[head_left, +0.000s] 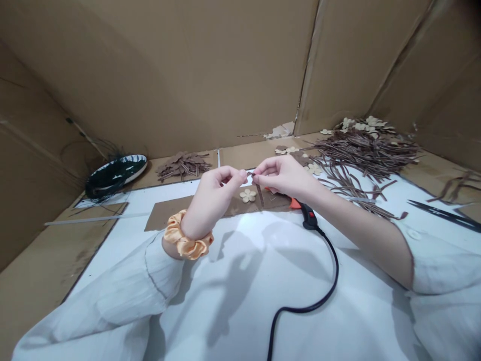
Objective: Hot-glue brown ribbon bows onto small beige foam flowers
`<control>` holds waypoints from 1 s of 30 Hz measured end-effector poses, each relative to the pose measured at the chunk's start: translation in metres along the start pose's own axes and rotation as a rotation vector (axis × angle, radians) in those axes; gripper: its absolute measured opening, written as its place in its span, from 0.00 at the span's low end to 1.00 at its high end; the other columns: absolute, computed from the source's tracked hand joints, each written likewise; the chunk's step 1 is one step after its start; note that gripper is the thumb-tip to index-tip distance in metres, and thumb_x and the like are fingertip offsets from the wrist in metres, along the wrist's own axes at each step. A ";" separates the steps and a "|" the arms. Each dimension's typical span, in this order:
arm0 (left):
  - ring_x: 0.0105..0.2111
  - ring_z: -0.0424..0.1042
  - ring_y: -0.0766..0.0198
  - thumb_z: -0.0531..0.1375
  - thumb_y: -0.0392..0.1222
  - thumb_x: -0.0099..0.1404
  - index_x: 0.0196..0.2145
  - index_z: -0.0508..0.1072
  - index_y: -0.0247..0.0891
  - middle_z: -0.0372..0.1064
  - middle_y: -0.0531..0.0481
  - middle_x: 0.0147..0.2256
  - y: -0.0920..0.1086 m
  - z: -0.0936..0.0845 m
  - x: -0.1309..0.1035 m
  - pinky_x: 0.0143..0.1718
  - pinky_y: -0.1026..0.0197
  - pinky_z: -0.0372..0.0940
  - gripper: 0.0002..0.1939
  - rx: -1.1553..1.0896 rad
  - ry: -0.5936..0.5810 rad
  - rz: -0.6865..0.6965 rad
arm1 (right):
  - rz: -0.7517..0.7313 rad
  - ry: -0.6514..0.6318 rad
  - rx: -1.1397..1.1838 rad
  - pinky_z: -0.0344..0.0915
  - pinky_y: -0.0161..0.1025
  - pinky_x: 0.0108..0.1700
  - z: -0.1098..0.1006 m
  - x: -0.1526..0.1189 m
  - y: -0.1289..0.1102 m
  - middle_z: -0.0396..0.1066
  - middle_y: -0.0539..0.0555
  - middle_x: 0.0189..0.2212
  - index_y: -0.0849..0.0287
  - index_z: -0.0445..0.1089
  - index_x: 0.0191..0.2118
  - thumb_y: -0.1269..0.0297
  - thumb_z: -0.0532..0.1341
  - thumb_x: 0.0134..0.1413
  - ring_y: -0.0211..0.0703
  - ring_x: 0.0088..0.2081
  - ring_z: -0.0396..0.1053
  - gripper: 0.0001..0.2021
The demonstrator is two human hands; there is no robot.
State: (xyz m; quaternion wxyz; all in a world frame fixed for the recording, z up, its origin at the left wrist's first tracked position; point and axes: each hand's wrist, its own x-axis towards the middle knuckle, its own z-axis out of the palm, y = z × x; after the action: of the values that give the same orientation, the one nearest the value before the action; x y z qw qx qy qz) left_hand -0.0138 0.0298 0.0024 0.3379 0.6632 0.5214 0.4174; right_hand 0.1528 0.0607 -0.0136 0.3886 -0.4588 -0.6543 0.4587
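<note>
Both hands meet above a brown cardboard strip [169, 213], fingertips pinched close together. My left hand [218, 193], with an orange scrunchie [186, 238] at its wrist, is closed on one end of a thin brown strip. My right hand [281, 175] pinches the same brown strip [260, 195], whose free length hangs below the fingers. A cream flower cutout [247, 195] lies on the cardboard just beneath the hands. Beside and partly under my right hand rests a hot glue gun [308, 216] with an orange trigger and black cord; my hand and forearm hide much of it.
A big heap of brown strips [368, 150] lies at right, with cream flowers [372, 124] behind it. Black tweezers [443, 213] lie at far right. Brown cutouts [184, 164] are piled back left, near a plate [137, 170] of dark green fibres. Cardboard walls [188, 75] enclose the table.
</note>
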 end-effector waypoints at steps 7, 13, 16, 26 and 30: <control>0.19 0.52 0.71 0.57 0.45 0.61 0.25 0.69 0.35 0.57 0.56 0.20 -0.004 0.007 -0.001 0.21 0.68 0.48 0.12 -0.115 -0.086 -0.090 | 0.081 -0.049 0.361 0.46 0.28 0.15 -0.006 0.002 0.004 0.73 0.51 0.27 0.63 0.75 0.29 0.64 0.66 0.47 0.23 0.15 0.50 0.07; 0.23 0.58 0.69 0.57 0.45 0.62 0.26 0.69 0.35 0.64 0.53 0.24 -0.009 0.010 -0.002 0.24 0.67 0.54 0.12 -0.099 -0.115 -0.061 | 0.104 -0.027 0.460 0.42 0.28 0.14 -0.005 0.001 0.002 0.69 0.48 0.21 0.64 0.75 0.28 0.65 0.67 0.47 0.23 0.14 0.46 0.06; 0.24 0.60 0.68 0.57 0.46 0.62 0.26 0.69 0.35 0.67 0.52 0.25 -0.011 0.010 -0.003 0.26 0.66 0.56 0.12 -0.051 -0.117 -0.023 | 0.130 0.001 0.499 0.42 0.28 0.13 -0.002 -0.001 -0.002 0.72 0.50 0.27 0.63 0.75 0.29 0.68 0.65 0.48 0.22 0.14 0.45 0.03; 0.24 0.61 0.68 0.57 0.44 0.61 0.23 0.69 0.35 0.67 0.53 0.24 -0.009 0.012 -0.005 0.28 0.67 0.57 0.12 0.035 -0.089 0.058 | 0.120 0.025 0.504 0.42 0.32 0.14 0.002 -0.009 -0.007 0.75 0.54 0.29 0.63 0.73 0.27 0.67 0.63 0.50 0.24 0.14 0.44 0.05; 0.25 0.64 0.67 0.59 0.45 0.60 0.26 0.72 0.35 0.68 0.52 0.24 -0.008 0.013 -0.006 0.27 0.67 0.59 0.11 -0.014 -0.111 0.025 | 0.151 0.047 0.510 0.42 0.31 0.16 0.005 -0.012 -0.008 0.64 0.46 0.15 0.64 0.74 0.29 0.66 0.63 0.51 0.26 0.14 0.42 0.06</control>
State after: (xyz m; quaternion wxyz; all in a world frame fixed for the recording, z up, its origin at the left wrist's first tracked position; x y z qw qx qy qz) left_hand -0.0057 0.0260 -0.0116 0.3658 0.6894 0.4904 0.3878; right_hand 0.1493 0.0464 -0.0089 0.4715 -0.4041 -0.4722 0.6256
